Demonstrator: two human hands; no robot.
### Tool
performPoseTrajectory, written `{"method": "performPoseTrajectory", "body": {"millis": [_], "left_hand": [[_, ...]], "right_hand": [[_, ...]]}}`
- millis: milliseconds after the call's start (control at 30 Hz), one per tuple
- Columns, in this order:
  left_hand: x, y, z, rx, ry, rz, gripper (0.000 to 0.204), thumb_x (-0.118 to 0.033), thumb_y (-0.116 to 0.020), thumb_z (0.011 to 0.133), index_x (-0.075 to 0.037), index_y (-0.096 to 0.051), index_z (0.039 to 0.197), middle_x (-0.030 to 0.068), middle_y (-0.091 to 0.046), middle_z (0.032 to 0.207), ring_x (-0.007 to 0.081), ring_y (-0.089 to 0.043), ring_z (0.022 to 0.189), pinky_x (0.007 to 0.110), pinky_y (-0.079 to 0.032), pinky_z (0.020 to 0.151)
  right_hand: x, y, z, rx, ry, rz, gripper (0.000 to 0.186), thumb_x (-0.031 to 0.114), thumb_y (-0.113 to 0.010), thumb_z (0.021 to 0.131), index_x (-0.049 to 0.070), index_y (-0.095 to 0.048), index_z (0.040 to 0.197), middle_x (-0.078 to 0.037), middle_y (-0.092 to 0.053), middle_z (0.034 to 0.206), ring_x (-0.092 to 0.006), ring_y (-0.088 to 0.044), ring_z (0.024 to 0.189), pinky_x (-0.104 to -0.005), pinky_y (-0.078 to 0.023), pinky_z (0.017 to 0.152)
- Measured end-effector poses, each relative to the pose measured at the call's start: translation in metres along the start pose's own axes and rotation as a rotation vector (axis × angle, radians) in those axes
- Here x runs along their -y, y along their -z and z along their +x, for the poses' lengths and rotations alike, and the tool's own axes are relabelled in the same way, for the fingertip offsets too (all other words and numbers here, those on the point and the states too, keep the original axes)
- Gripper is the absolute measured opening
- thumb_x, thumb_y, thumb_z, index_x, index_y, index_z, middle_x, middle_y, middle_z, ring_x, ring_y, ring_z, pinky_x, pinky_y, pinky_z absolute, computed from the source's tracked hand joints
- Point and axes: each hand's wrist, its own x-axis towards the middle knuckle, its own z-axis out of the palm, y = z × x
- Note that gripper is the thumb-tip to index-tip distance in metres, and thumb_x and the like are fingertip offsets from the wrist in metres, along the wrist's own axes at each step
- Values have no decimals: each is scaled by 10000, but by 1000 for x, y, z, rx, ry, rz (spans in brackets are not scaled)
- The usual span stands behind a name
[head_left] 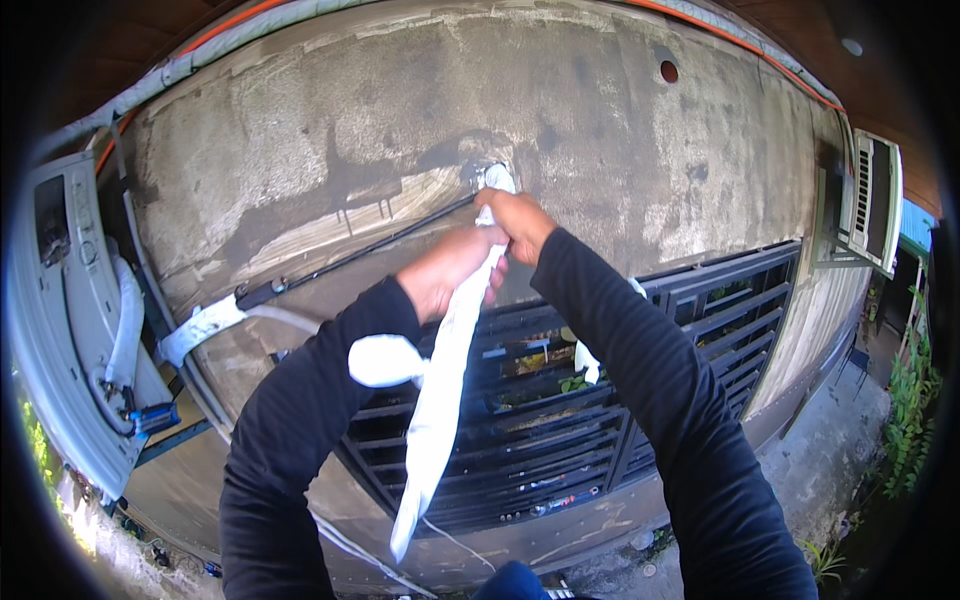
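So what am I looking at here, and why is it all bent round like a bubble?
It is one picture from a wide fisheye camera worn on a person's head, which bends straight lines. The two black-sleeved arms are the wearer's own. Both the left hand and the right hand grip a long white cloth-like wrap that hangs down from a hole in the stained grey concrete wall. A thin black pipe runs to that hole. A white air-conditioner unit hangs at left, with a black metal grille below.

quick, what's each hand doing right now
Left hand: closed around the white wrapped bundle, just below the right.
Right hand: closed on the bundle's top end, near the hole in the wall.
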Motion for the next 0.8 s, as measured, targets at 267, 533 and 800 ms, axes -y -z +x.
{"method": "performPoseTrajectory", "body": {"millis": [267, 533, 800], "left_hand": [[1, 5, 3, 63, 21, -117, 202, -245, -621, 1048, -119, -512, 1162, 2, -559, 840, 76, -511, 615, 264, -441, 480], [-9, -4, -15, 19, -11, 16, 189, -281, -562, 1065, -99, -579, 1020, -8, -559, 752, 104, -537, 569, 296, -457, 475], [2, 1, -5, 14, -4, -59, 212, -295, -619, 1045, -93, -573, 1090, 7, -582, 803, 108, -550, 605, 307, -460, 492]], "right_hand": [[-4, 7, 16, 150, -95, 315, 246, 148, -666, 998, -42, -651, 1154, -137, -720, 939, -249, -704, 816, -402, -587, 708], [8, 2, 12, 158, -213, -2, 139, 82, -633, 972, -44, -666, 1023, -171, -688, 886, -295, -688, 775, -473, -581, 662], [-5, 6, 13, 46, -70, 213, 178, 70, -662, 976, -57, -609, 1088, -135, -655, 885, -253, -658, 776, -419, -549, 693]]}}
